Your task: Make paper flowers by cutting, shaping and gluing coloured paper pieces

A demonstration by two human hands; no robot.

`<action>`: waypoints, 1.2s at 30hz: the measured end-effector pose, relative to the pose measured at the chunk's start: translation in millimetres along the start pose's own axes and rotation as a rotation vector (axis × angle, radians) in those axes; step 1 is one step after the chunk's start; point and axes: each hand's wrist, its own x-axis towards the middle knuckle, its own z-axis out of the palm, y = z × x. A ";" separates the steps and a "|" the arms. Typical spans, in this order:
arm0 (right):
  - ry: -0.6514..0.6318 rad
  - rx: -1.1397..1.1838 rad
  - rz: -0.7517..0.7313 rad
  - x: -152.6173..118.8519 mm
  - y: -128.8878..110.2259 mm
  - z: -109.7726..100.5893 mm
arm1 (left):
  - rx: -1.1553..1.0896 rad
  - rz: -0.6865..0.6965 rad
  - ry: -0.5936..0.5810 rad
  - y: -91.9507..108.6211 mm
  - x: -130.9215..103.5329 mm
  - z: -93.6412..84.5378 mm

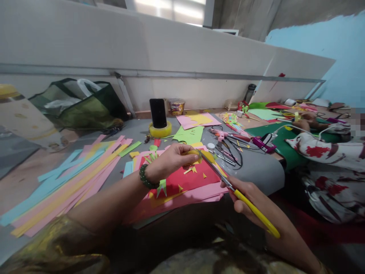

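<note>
My left hand point(178, 158), with a green bead bracelet at its wrist, is closed on a small piece of yellow paper point(196, 156). From the right, scissors point(253, 210) with a yellow handle reach up to that paper, their blades against its edge. My right hand point(245, 192) is wrapped around the scissors near the pivot. Below both hands lies a red sheet point(186, 180) on a stack of pink paper point(196, 198), scattered with yellow and green cut scraps.
Coloured paper strips point(76, 179) spread over the left of the table. Behind stand a phone point(158, 113) on a yellow tape roll point(160, 130), a noodle cup point(176, 107) and a green bag point(82, 104). Cables and a pink glue gun point(220, 135) lie right; beyond is another person's sleeve point(319, 150).
</note>
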 end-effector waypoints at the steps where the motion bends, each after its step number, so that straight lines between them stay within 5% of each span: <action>1: 0.000 -0.004 0.004 0.1 -0.9 -0.2 | 0.001 0.002 -0.005 0.0 -0.1 0.1; 36: 0.054 -0.064 0.008 -5.0 -1.3 0.1 | 0.056 0.013 -0.047 -4.7 1.1 -5.8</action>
